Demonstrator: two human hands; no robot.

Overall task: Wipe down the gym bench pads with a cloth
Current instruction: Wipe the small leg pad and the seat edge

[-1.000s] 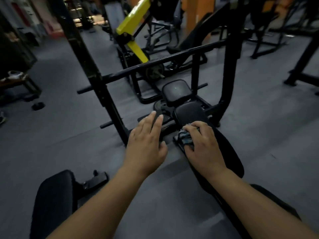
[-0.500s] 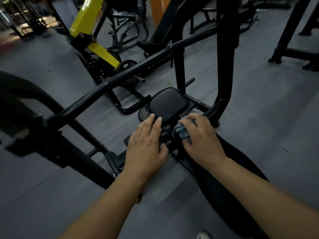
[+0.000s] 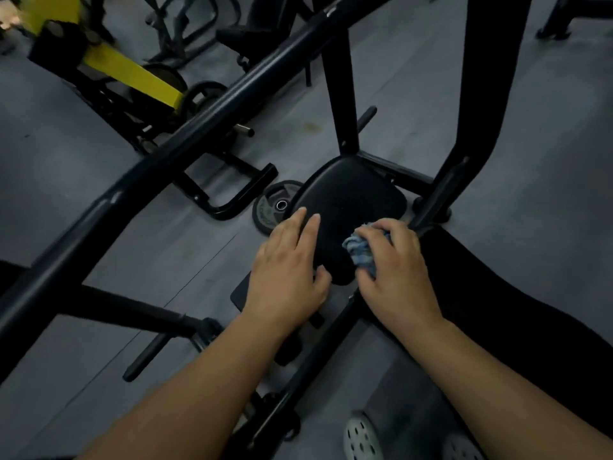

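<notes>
At mid-frame, the right hand (image 3: 394,270) grips a bunched blue cloth (image 3: 361,252) against the small black seat pad (image 3: 348,207). The left hand (image 3: 287,270) rests beside it, fingers straight, apparently touching the pad's left edge.

right hand (image 3: 394,270): moved cloth (image 3: 360,252) forward, off long pad (image 3: 497,293) onto small pad (image 3: 351,200)
left hand (image 3: 285,270): now on small pad's left edge

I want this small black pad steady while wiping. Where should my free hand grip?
Probably the pad by its left rim, from the left: it is rounded, the left hand lies there, and the cloth in the right hand takes the right side.
</notes>
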